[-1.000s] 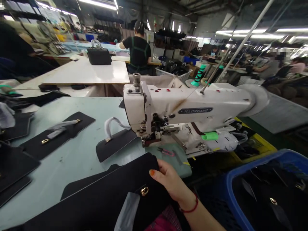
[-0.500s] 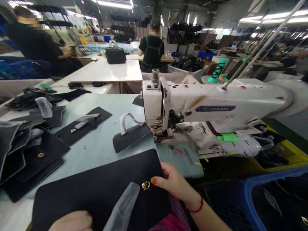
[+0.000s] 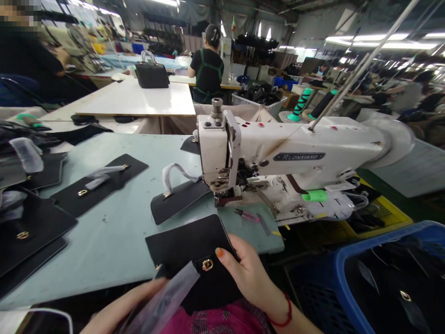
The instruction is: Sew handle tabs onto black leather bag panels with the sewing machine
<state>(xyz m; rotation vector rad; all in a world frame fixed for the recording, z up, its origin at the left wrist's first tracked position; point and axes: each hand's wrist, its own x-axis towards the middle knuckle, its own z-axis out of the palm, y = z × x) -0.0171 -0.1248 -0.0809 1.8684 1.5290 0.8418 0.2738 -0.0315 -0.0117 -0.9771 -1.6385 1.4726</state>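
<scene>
A black leather panel [image 3: 187, 241] with a gold ring fitting [image 3: 207, 265] and a plastic-wrapped handle [image 3: 174, 297] is held over the table's front edge. My right hand [image 3: 246, 269] grips its right side, thumb on top beside the ring. At the panel's lower left is my left hand [image 3: 153, 290], partly behind the wrapped handle; its fingertips are hidden. The panel's left part looks folded or bent down. Behind it, a second black piece [image 3: 177, 199] with a wrapped handle lies beside the white sewing machine [image 3: 295, 144].
Several black panels [image 3: 34, 227] lie at the left of the green table [image 3: 114, 241]. Pink snips [image 3: 248, 215] rest near the machine. A blue basket [image 3: 342, 278] holding black pieces stands at the right, a yellow crate [image 3: 392, 213] behind it. People work farther back.
My left hand has moved right and the panel's left part has gone from its flat spread, so less of it shows. My right hand keeps its hold. The view has shifted to the right.
</scene>
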